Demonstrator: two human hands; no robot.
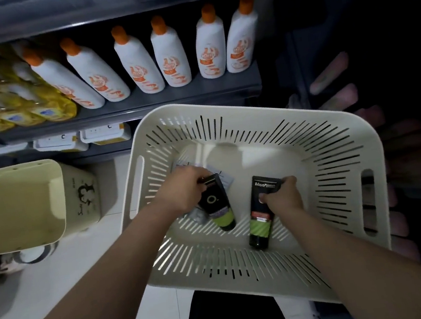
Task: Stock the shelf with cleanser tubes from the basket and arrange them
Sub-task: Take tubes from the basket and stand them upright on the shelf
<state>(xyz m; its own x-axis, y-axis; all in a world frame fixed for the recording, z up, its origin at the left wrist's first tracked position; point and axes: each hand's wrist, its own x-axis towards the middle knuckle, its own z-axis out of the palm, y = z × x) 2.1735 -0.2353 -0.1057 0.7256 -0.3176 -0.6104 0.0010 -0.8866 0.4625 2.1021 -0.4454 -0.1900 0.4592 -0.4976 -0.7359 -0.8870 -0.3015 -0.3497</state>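
Clutching left tube (216, 206), left hand (181, 189); right hand (283, 195) clutches right tube (260, 222); both lie caps toward person.

Both hands (181, 189) (283, 195) grip 2 tubes (216, 206) (260, 216) inside basket (251, 110)

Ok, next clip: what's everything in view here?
basket: 1, cream, slotted, in front of the shelf
left tube: 1, black with green band, in basket
right tube: 1, black with green band, in basket
paper slip: 1, pale, under left tube
bottles: 6, white with orange caps, on shelf
yellow packs: several, yellow, shelf's left end
tubs: at least 2, white and yellow, lower shelf
bin: 1, cream, floor at left
left hand: grips left tube
right hand: grips right tube
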